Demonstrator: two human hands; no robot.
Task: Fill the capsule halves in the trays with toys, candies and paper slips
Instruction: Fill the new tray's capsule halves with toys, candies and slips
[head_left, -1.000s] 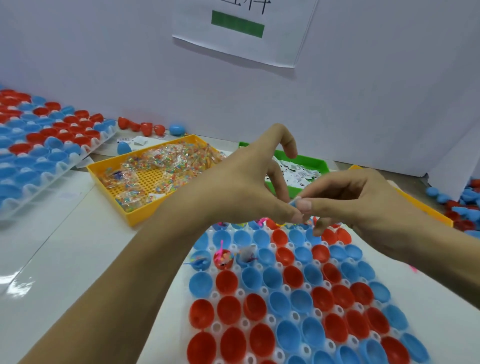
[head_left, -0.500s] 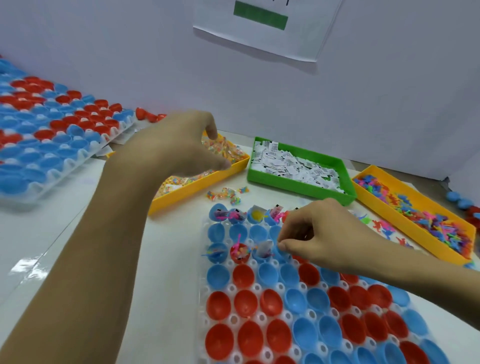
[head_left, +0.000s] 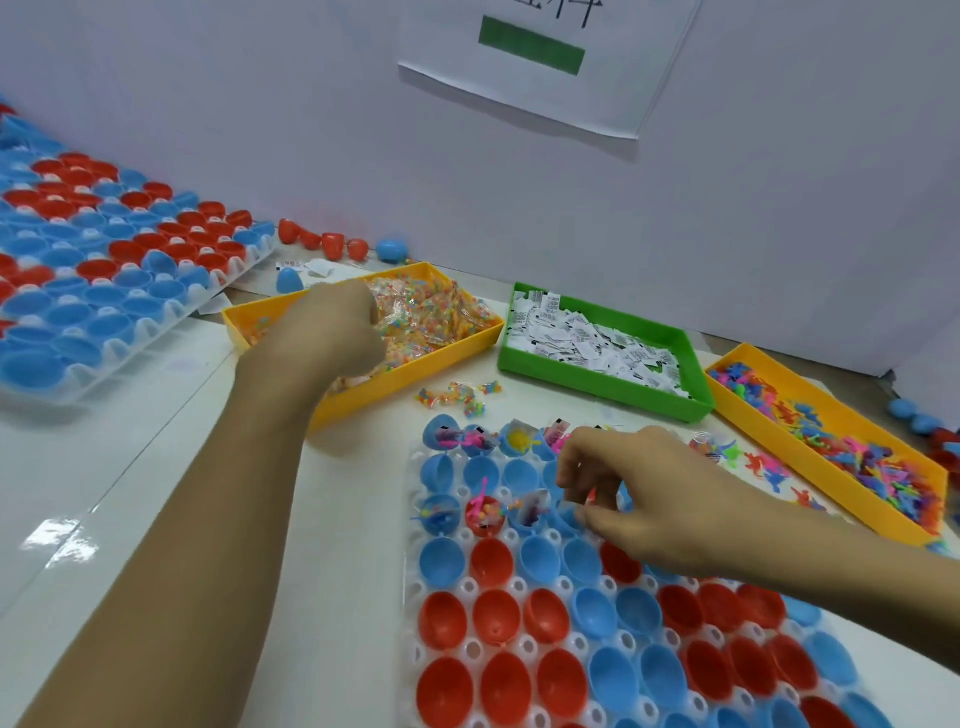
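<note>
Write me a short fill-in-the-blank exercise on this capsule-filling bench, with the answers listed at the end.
1. The paper slips lie in the ____ bin.
2. The left hand reaches into the bin of ____ packets.
3. The right hand hovers over the tray of red and ____ capsule halves.
4. The toy figures sit in a ____ bin.

Answers: green; candy; blue; yellow

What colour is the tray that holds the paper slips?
Green, seen clearly in the head view: the tray holding white paper slips.
</note>
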